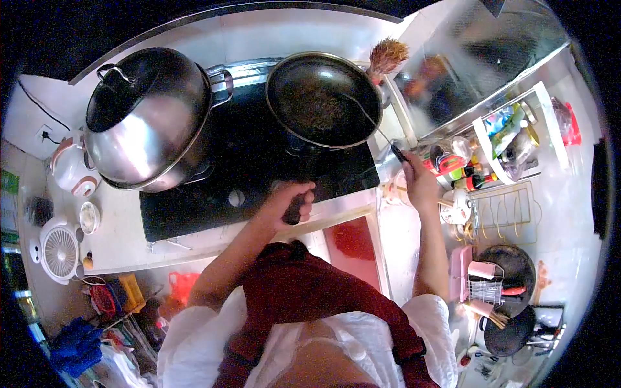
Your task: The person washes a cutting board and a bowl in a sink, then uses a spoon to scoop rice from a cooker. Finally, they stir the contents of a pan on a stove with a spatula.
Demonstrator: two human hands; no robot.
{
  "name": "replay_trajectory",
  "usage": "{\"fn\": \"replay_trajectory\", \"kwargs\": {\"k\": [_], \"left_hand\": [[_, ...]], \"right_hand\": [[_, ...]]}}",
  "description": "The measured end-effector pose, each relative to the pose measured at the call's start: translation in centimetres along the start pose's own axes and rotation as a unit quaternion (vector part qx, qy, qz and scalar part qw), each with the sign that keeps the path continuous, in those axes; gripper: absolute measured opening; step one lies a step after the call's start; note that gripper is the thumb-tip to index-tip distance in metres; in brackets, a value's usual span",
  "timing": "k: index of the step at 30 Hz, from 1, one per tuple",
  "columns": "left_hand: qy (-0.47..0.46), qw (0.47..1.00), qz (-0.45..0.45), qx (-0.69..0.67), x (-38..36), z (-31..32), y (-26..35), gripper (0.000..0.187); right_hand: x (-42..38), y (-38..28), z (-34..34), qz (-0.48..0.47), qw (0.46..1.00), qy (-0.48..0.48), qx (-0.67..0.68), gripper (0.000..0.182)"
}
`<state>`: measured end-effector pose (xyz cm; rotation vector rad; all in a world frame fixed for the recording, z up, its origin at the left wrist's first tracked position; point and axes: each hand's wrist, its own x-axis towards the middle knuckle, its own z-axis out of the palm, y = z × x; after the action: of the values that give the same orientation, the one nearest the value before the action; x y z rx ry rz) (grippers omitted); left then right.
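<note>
A dark wok (323, 97) sits on the right part of the black glass stove (226, 213), with some brownish stuff at its bottom. My left hand (292, 205) is closed round the wok's black handle, below the rim. In my right hand (417, 178), at the right edge of the stove, is the black grip of a cooking utensil (384, 134). Its thin metal shaft crosses the wok's right rim and reaches inside; the head of it blends into the dark pan, so its kind does not show.
A large lidded steel pot (155, 145) fills the stove's left side. Left of it stand a white rice cooker (74, 168), a small bowl (89, 218) and a white fan (59, 250). Behind the wok is a bristle brush (388, 57). Bottles (477, 181) and a utensil rack (485, 288) line the right.
</note>
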<state>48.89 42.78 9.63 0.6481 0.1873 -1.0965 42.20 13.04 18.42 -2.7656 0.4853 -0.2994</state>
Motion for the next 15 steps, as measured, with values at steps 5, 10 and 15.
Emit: {"fn": "replay_trajectory", "kwargs": {"k": [5, 10, 15], "left_hand": [[-0.009, 1.000, 0.003, 0.011, 0.3, -0.5, -0.3, 0.031], [-0.024, 1.000, 0.004, -0.017, 0.1, -0.5, -0.3, 0.029], [-0.026, 0.999, -0.003, -0.018, 0.4, -0.7, -0.3, 0.028]], "right_hand": [[1.2, 1.2, 1.6, -0.002, 1.000, 0.006, -0.014, 0.028], [1.2, 0.5, 1.6, 0.026, 0.999, -0.013, 0.028, 0.028], [1.6, 1.2, 2.0, -0.012, 1.000, -0.008, 0.028, 0.029]]}}
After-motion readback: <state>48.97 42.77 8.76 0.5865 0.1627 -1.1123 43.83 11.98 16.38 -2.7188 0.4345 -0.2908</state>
